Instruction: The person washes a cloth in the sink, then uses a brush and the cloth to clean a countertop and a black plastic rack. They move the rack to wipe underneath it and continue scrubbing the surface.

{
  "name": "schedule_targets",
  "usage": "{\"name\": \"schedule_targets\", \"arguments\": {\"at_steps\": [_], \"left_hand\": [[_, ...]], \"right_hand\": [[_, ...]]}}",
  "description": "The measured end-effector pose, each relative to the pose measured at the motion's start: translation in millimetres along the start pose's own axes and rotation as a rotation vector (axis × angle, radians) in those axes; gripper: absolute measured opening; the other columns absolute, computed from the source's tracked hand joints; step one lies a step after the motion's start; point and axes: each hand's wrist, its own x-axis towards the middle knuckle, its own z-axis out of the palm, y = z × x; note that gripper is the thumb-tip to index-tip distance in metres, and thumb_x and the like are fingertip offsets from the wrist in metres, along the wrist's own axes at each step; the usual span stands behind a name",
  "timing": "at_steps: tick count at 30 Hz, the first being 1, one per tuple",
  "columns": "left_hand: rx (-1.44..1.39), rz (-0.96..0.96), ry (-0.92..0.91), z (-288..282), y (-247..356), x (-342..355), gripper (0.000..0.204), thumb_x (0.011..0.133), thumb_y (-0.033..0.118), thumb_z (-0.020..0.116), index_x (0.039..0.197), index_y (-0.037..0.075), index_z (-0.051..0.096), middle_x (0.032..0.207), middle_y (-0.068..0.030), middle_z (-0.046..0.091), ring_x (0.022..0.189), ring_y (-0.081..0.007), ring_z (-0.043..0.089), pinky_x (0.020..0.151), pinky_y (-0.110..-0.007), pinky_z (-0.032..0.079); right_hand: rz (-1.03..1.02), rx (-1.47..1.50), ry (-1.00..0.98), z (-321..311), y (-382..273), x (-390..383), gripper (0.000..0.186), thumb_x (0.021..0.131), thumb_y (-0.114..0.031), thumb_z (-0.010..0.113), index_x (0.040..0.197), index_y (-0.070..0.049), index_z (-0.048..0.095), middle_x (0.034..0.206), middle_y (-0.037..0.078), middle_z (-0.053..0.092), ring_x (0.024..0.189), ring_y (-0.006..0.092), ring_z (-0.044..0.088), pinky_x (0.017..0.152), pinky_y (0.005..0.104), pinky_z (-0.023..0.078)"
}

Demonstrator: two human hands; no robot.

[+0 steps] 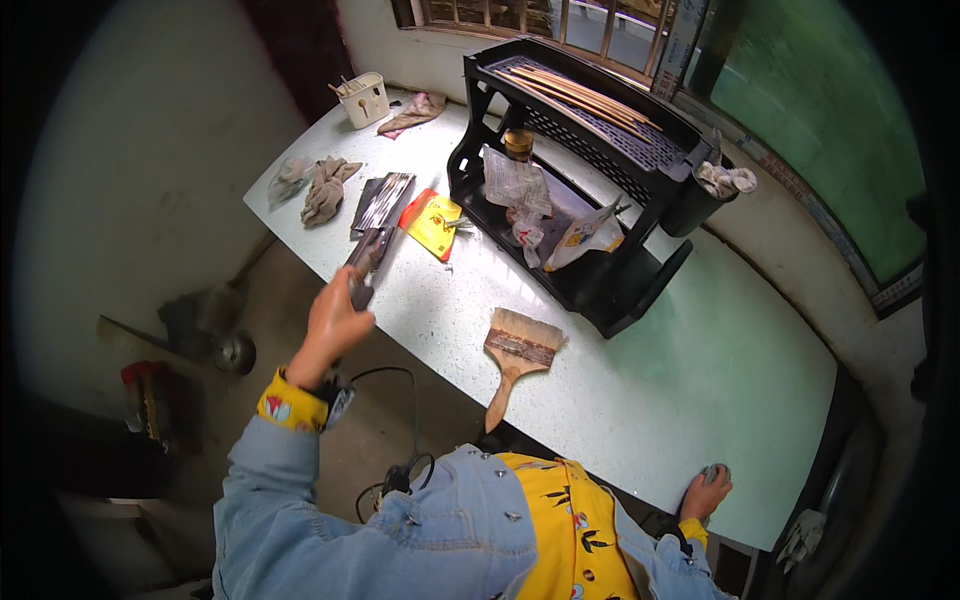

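My left hand [335,322] is closed around the dark handle of a tool [372,252], above the left front edge of the table. Just beyond it is a flat black and shiny silver piece [384,202]; I cannot tell whether it belongs to the tool. A yellow and red packet [436,226] lies to its right. Near the front right edge, my right hand [706,494] rests with fingers curled over a small grey thing [712,471], mostly hidden. Between the hands lies a wide brush [522,345], its wooden handle reaching over the edge.
A black rack [620,312] holds thin wooden sticks [580,100], plastic bags [518,185] and a small jar [518,144]. Crumpled cloths [328,190] and a white container [363,101] occupy the left end. A dark cup [694,208] hangs at the rack's right.
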Motion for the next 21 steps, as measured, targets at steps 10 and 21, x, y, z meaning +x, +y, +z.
{"name": "schedule_targets", "arguments": {"at_steps": [10,21], "left_hand": [[0.608,0.050,0.380,50.4,-104.7,172.0,0.019,0.075,0.002,0.058,0.091,0.002,0.049,0.084,-0.0205,0.061,0.076,-0.0362,0.065,0.064,-0.042,0.054],[0.925,0.035,0.424,123.7,-145.3,209.7,0.004,0.086,0.010,0.053,0.088,0.007,0.052,0.078,-0.0085,0.060,0.067,-0.0207,0.066,0.057,-0.030,0.055]], "right_hand": [[-0.046,0.004,0.032,3.0,1.2,0.4,0.044,0.074,-0.008,0.059,0.117,-0.005,0.052,0.115,0.022,0.047,0.106,0.0414,0.049,0.091,0.0453,0.042],[-0.012,-0.001,-0.011,2.6,2.2,1.1,0.045,0.074,-0.010,0.057,0.119,-0.005,0.052,0.112,0.023,0.047,0.102,0.0417,0.049,0.092,0.0457,0.041]]}}
